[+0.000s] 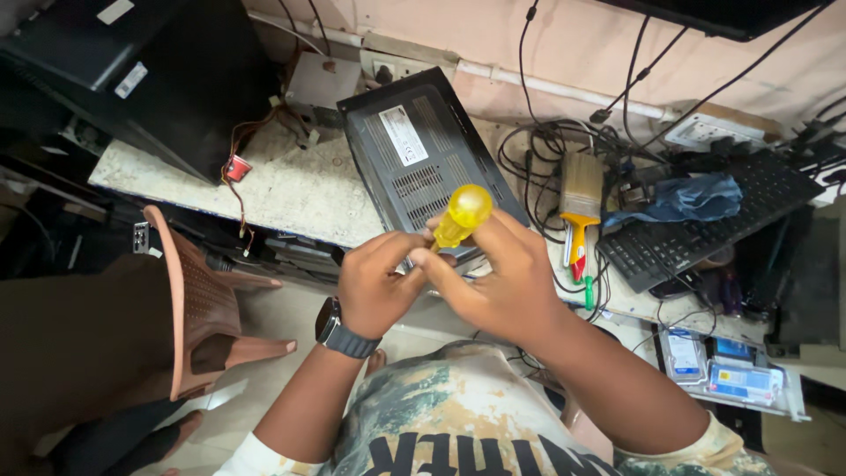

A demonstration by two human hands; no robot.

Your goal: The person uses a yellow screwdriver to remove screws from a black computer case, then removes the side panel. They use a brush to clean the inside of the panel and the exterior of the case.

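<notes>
Both hands [441, 282] grip a yellow-handled screwdriver [460, 216] (upright).

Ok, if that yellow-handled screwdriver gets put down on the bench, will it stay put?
Probably not. The screwdriver has a rounded, glossy yellow handle, so it could roll and may feel slick. It looks rigid and light: both the right hand and left hand hold it easily by the fingers.

Paintbrush [581, 196], black keyboard [705, 231] under blue cloth [683, 199], tangled cables [539, 145], brown plastic chair [198, 304], black computer case [150, 75].
</notes>
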